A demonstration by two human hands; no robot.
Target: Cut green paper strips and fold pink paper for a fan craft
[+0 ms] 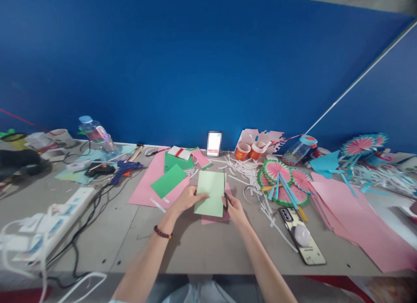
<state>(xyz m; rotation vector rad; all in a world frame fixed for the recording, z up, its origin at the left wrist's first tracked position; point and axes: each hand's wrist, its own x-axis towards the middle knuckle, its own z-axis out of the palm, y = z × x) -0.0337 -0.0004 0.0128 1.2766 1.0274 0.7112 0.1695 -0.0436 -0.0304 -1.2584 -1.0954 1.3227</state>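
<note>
A pale green sheet of paper (210, 191) hangs upright-looking in front of me, just over the table. My left hand (188, 199) grips its left edge, with the thumb lying across the front. My right hand (233, 208) is closed around the black handles of scissors (225, 201) at the sheet's right edge. The blades run along that edge and are hard to make out. Beneath the green sheet, part of a pink sheet (215, 220) shows at the bottom and right.
White paper strips (244, 170) and a phone (302, 238) lie to the right, near watermelon-patterned paper fans (283, 185). Left are green paper (169, 181), a blue glue gun (125, 170) and a power strip (61, 220) with cables. Red cups (243, 151) stand behind.
</note>
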